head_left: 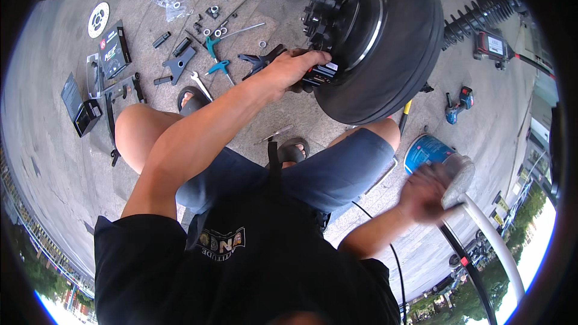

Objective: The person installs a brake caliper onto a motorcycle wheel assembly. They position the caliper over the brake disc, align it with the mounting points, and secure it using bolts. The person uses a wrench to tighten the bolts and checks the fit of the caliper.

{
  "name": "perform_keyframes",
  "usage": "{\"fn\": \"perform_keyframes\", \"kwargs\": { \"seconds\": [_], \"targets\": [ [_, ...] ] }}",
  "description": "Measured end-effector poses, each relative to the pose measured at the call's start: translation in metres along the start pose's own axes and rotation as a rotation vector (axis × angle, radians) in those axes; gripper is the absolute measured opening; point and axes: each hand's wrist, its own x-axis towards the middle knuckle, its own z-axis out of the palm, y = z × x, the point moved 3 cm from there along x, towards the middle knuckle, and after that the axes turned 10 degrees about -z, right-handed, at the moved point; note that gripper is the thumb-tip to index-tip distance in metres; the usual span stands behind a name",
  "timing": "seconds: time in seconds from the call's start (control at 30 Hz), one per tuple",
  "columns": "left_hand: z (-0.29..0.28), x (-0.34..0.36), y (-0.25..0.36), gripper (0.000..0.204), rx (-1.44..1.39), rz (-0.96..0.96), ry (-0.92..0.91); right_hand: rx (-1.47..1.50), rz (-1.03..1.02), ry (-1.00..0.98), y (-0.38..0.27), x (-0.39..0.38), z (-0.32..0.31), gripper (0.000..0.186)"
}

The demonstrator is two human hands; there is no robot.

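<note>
My left hand [298, 66] grips a black part with red markings [323, 73], maybe a brake caliper, against the lower hub side of a black wheel [403, 36]. Dark assembly parts [320, 9] sit above it. My right hand [428, 192], smeared by motion, is out to the right beside a blue bucket [424, 155] and a grey round-topped stand with a pale pole [457, 182]; whether it touches either, or holds anything, I cannot make out.
Teal-handled hex keys [218, 66], a wrench [201, 86], a grey bracket [179, 63], small rings, boxes [114, 48] and a white disc [98, 20] lie on the paving at left. A cordless tool [457, 105] lies at right; a coil spring [475, 19] is behind the wheel.
</note>
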Motion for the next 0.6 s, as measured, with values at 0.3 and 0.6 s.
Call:
{"fn": "perform_keyframes", "kwargs": {
  "seconds": [0.3,0.6],
  "targets": [
    [0.004,0.001,0.0,0.038,-0.011,0.031,0.047,-0.145,0.686,1.017,0.216,-0.103,-0.134,0.055],
    [0.001,0.008,-0.005,0.04,-0.049,0.07,0.034,-0.349,0.903,0.607,0.265,-0.129,-0.132,0.044]
  ]
}}
